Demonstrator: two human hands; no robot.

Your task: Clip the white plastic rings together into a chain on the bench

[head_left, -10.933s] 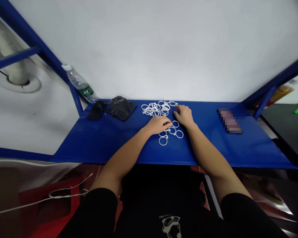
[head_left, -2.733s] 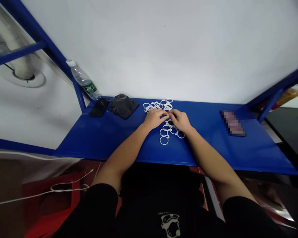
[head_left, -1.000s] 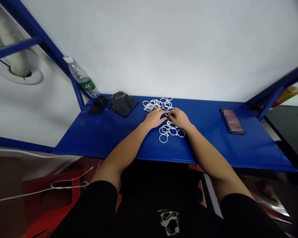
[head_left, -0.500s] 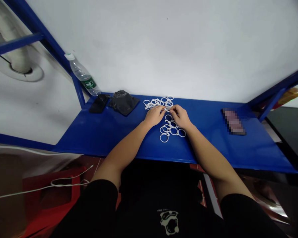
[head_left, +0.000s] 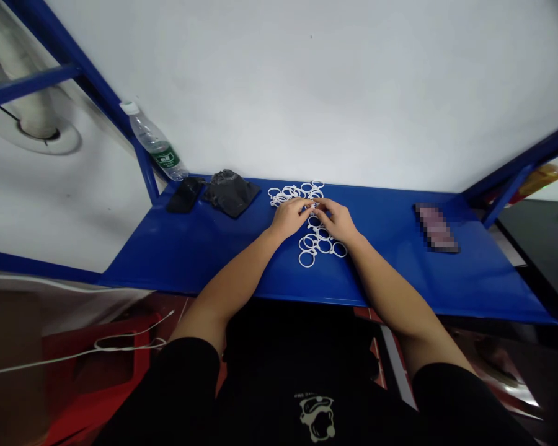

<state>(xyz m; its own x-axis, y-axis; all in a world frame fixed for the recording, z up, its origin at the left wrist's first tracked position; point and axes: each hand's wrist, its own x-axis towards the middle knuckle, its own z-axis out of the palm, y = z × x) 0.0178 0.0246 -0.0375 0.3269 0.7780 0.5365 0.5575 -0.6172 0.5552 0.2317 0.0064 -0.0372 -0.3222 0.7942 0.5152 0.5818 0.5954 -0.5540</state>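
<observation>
My left hand (head_left: 289,217) and my right hand (head_left: 337,221) meet above the blue table, fingertips nearly touching. Both are pinched on a small white ring (head_left: 313,206), mostly covered by the fingers. Just beyond my hands lies a cluster of white rings (head_left: 279,199), some overlapping. Nearer to me, below my fingers, several more white rings (head_left: 309,249) are spread out, each with a small knob on its edge.
The blue table (head_left: 223,254) backs onto a white wall. At the left are a plastic bottle (head_left: 160,152), a dark flat object (head_left: 185,195) and a black pouch (head_left: 231,192). A blurred-out flat object (head_left: 436,228) lies at the right. Blue frame bars (head_left: 145,170) stand at the sides.
My right hand has shifted slightly left, and its fingertips now come together with those of my left hand over the ring. The loose rings lie as before.
</observation>
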